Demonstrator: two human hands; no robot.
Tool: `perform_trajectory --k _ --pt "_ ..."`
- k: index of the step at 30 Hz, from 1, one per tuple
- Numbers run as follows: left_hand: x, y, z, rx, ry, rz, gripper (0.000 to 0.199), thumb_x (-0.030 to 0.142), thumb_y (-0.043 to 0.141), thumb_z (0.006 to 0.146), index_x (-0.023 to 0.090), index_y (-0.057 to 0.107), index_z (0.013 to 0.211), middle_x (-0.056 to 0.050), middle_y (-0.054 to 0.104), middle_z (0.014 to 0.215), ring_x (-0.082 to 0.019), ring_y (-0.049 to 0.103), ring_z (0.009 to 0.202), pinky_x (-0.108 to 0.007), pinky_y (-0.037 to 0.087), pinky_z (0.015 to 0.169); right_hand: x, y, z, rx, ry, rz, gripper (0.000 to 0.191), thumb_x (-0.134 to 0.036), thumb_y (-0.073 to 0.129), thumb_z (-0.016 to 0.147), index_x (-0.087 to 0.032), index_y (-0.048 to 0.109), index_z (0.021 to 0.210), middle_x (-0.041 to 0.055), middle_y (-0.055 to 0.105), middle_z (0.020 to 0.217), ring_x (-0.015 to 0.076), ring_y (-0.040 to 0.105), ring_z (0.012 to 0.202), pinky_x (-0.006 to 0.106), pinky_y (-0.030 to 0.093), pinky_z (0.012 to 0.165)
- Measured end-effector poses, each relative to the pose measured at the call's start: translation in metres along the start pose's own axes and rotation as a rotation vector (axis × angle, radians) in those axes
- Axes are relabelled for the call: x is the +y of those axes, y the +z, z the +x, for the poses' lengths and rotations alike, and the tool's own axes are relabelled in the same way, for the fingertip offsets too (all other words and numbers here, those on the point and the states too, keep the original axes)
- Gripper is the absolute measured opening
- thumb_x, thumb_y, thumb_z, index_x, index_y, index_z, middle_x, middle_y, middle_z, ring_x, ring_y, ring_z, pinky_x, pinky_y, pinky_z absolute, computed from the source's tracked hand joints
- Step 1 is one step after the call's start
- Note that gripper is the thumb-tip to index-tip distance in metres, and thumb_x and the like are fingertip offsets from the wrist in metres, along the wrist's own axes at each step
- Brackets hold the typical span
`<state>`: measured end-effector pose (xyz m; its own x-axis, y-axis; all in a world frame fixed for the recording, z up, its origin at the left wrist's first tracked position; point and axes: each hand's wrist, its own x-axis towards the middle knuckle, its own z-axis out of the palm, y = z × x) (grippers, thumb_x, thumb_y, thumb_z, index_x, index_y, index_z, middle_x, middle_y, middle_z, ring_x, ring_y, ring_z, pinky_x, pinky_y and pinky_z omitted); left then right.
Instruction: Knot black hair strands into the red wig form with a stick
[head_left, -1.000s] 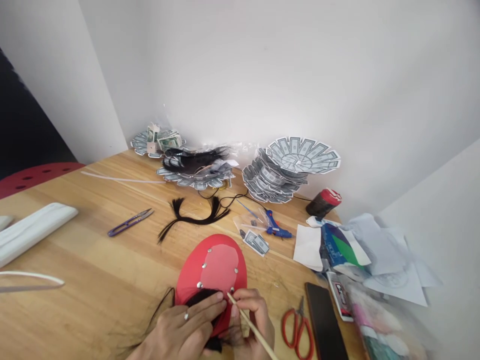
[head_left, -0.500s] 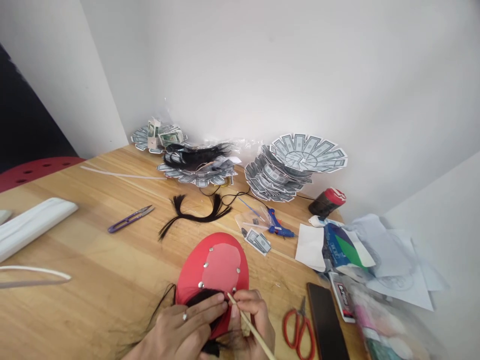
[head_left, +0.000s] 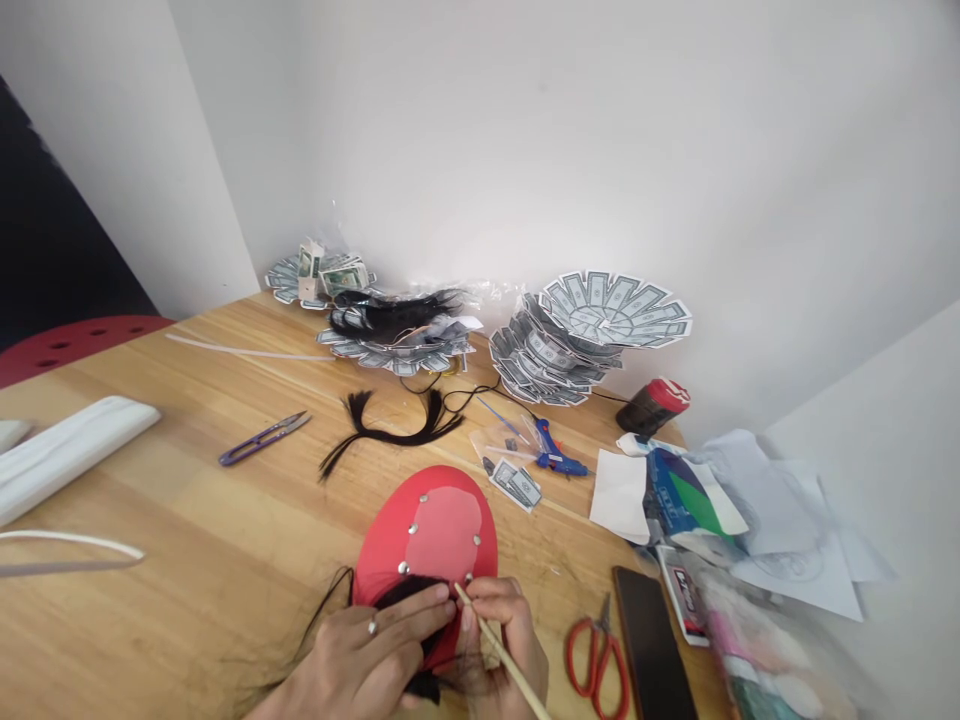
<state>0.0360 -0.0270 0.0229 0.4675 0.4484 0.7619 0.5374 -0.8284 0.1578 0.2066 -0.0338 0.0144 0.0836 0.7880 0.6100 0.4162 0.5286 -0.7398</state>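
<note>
A red oval piece (head_left: 382, 525) with a pink panel and several silver studs lies at the table's near side. Black hair (head_left: 401, 592) spreads over its lower part. My left hand (head_left: 367, 650), wearing a ring, presses its closed fingers over this hair and holds it against the red piece; its thumb is hidden. Between the fingers and thumb of my right hand (head_left: 506, 630) is a thin wooden stick (head_left: 506, 665). The stick's tip touches down beside my left fingertips, at the hair's edge.
Red-handled scissors (head_left: 596, 650) and a black phone (head_left: 654, 645) lie to the right. Farther back are a blue glue gun (head_left: 555, 450), a tied black hair bundle (head_left: 390, 436), purple snips (head_left: 264, 440) and stacked banknote-print paper dishes (head_left: 555, 345). Papers and packets (head_left: 686, 500) crowd the right edge.
The view has shifted very slightly. Both hands, the stick and the red piece stay practically where they were.
</note>
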Motion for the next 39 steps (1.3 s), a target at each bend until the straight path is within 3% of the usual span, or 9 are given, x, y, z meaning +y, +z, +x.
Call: perform_trajectory --k 11,17,39 --pt "-0.001 0.0019 -0.0021 -0.005 0.004 -0.002 0.055 0.031 0.016 0.109 0.018 0.059 0.078 -0.004 0.081 0.101 -0.012 0.068 0.114 -0.014 0.056 0.072 -0.0005 -0.0057 0.0055 -0.042 -0.014 -0.038 0.008 -0.029 0.054 0.097 -0.026 0.058 0.09 -0.0006 0.068 0.08 0.013 0.069 0.07 0.019 0.056 0.064" --pt "0.0008 -0.0003 0.0039 0.014 -0.012 -0.004 0.055 0.032 0.015 0.109 0.019 0.058 0.077 -0.003 0.082 0.097 -0.012 0.072 0.106 -0.013 0.055 0.067 -0.0016 -0.0047 0.003 -0.038 0.003 -0.037 0.011 -0.031 0.054 0.097 -0.026 0.058 0.088 0.0 0.068 0.081 0.0134 0.069 0.071 0.019 0.056 0.063" --pt "0.0004 0.0012 -0.0019 -0.013 -0.029 -0.017 0.052 0.031 0.017 0.109 0.02 0.055 0.076 -0.003 0.081 0.1 -0.011 0.07 0.11 -0.012 0.055 0.072 0.0014 -0.0006 0.0007 -0.002 0.025 -0.003 0.016 -0.035 0.053 0.098 -0.026 0.058 0.087 0.0001 0.067 0.081 0.0137 0.068 0.071 0.021 0.055 0.065"
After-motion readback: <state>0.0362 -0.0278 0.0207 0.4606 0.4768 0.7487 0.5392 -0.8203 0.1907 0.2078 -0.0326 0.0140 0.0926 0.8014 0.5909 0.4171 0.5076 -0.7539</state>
